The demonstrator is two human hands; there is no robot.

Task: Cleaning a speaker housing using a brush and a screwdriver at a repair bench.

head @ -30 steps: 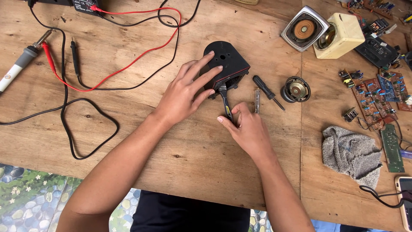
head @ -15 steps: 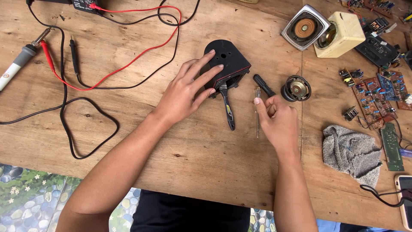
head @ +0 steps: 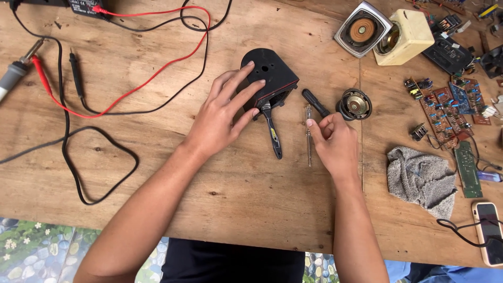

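Left hand [head: 222, 118] lies flat, fingers spread, pressing the black housing [head: 270, 78] mid-table [head: 157, 199]. Right hand [head: 335, 144] pinches the clear-handled tester screwdriver [head: 308, 133]. Black pliers [head: 272, 133] jut from the housing between both hands. Black screwdriver [head: 314, 102], small speaker [head: 355, 104] crowd just beyond the right hand; grey rag [head: 419, 178] further right.

A wooden bench [head: 157, 209] is carrying a black casing [head: 270, 78] near its middle, with a black-handled tool [head: 273, 135] and a slim screwdriver [head: 308, 136] lying beside it. Red and black leads [head: 131, 99] are sprawling toward the left edge. Circuit boards [head: 445, 105], what may be a grey rag [head: 419, 178], and a phone [head: 490, 230] are lying along the right edge; small speakers [head: 364, 31] are sitting at the far right corner.
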